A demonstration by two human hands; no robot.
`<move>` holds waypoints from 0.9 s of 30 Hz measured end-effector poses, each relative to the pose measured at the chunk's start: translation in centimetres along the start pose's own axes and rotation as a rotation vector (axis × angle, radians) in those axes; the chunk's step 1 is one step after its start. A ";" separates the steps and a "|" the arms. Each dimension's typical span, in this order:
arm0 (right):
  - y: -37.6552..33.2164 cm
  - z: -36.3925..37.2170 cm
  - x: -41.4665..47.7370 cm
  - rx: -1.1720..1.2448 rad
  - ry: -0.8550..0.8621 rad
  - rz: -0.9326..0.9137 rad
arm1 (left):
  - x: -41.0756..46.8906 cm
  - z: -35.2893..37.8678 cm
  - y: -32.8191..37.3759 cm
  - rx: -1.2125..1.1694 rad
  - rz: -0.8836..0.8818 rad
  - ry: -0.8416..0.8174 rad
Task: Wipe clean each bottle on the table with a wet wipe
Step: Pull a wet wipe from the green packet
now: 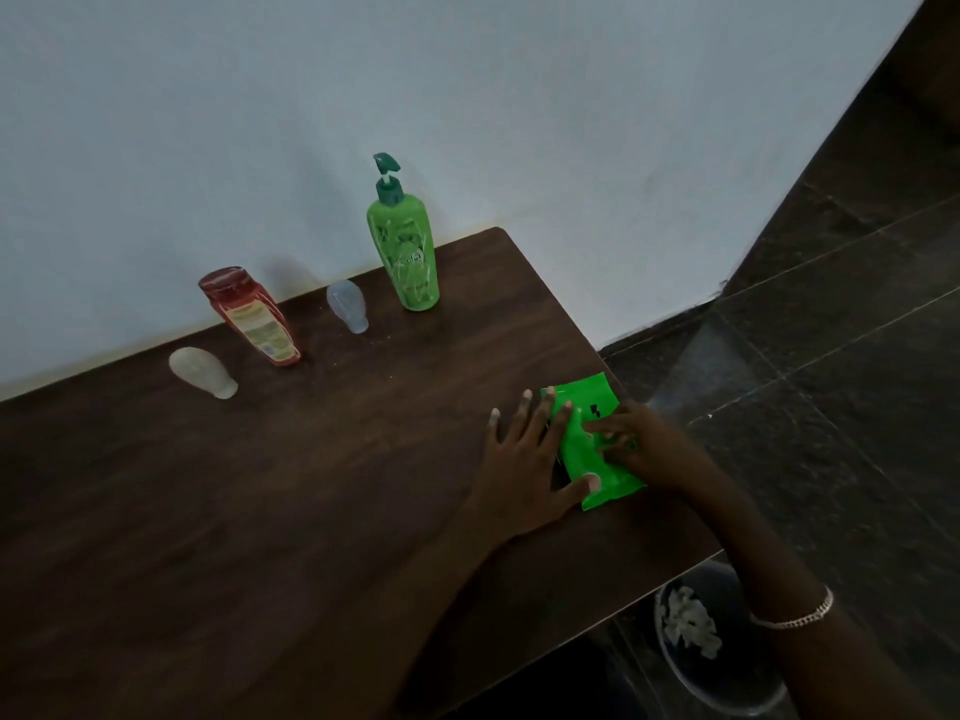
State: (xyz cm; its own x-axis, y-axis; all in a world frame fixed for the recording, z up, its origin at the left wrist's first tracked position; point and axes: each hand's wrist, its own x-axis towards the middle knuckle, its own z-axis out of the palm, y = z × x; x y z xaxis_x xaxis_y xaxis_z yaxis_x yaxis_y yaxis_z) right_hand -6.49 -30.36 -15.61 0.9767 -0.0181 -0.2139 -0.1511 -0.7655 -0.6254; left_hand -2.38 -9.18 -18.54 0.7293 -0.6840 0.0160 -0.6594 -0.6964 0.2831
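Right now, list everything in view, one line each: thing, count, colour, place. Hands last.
green plastic pump bottle: one, green, upright at the table's far edge
red plastic bottle: one, red, left of it
small translucent bottles: two, bluish and whitish, flanking the red bottle
green plastic wet-wipe pack: one, green, table's right edge
dark wooden table: one, brown, against the wall
round bin: one, dark, on the floor, white wipes inside
silvery bracelet: one, right wrist
left hand: flat on the pack
right hand: fingers curled on the pack
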 end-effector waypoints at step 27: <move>-3.6 -2.3 -3.2 0.807 0.457 -0.417 | -0.3 2.5 -0.8 -0.042 0.033 0.258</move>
State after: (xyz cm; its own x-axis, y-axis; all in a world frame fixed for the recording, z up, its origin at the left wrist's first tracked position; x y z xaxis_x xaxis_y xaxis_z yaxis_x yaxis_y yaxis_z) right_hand -8.70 -29.00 -11.00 0.9144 -0.2221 0.3384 0.3220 -0.1077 -0.9406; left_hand -2.57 -8.93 -21.21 0.7331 -0.6250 0.2681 -0.6798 -0.6611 0.3176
